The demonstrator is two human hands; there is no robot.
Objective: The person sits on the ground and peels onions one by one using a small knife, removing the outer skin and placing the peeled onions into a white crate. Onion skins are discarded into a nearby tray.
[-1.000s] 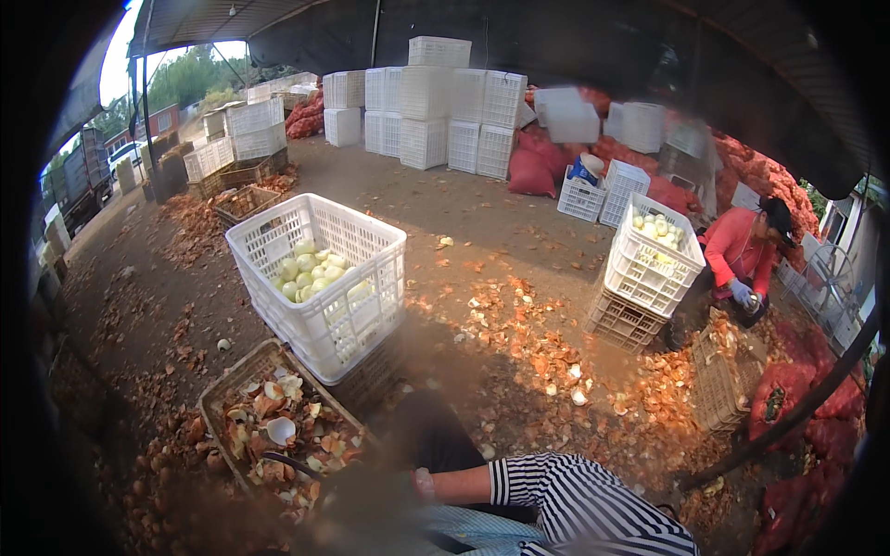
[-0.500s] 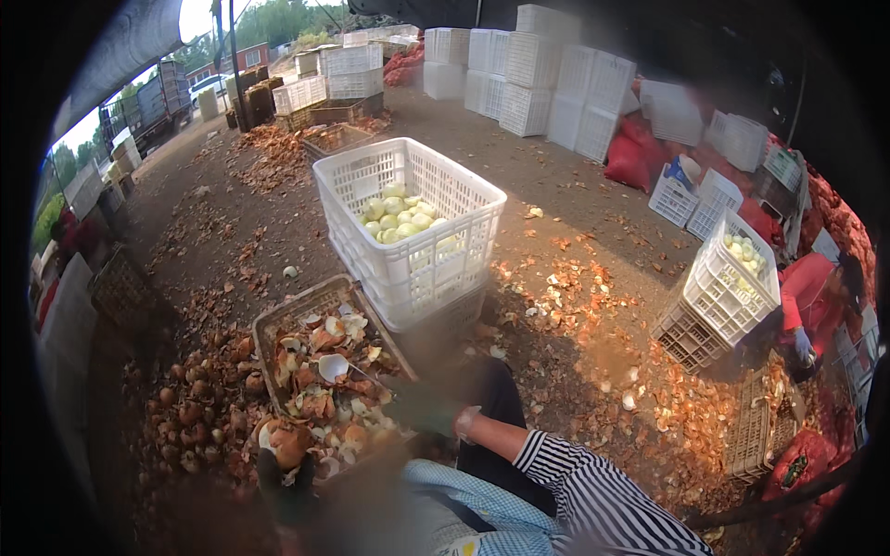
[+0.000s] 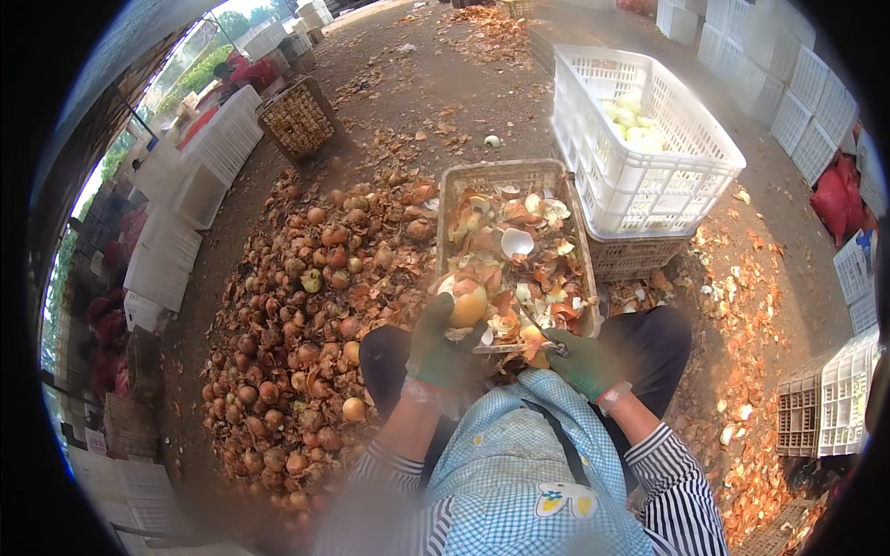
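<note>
In a green glove, my left hand (image 3: 432,350) is closed around a partly peeled onion (image 3: 466,302); pale flesh shows at its upper left and brown skin on the rest. My right hand (image 3: 580,361), gloved too, grips a small knife (image 3: 530,317) with a thin blade pointing up and left. Some distance separates the blade from the onion. Both hands are at the near edge of a shallow brown crate (image 3: 448,215) full of onion skins, with a white cup-like piece (image 3: 516,243) among them.
Unpeeled onions (image 3: 306,315) are heaped on the ground at the left. At the right, a tall white crate (image 3: 663,190) with peeled onions (image 3: 633,125) stands on a brown crate (image 3: 640,258). Stacked white crates (image 3: 170,255) line the far left. Loose skins (image 3: 742,306) litter the ground at the right.
My view has swung left and down, so the crates appear farther right and the onion heap shows fully. The onion remains in my left hand; the knife stays in my right.
</note>
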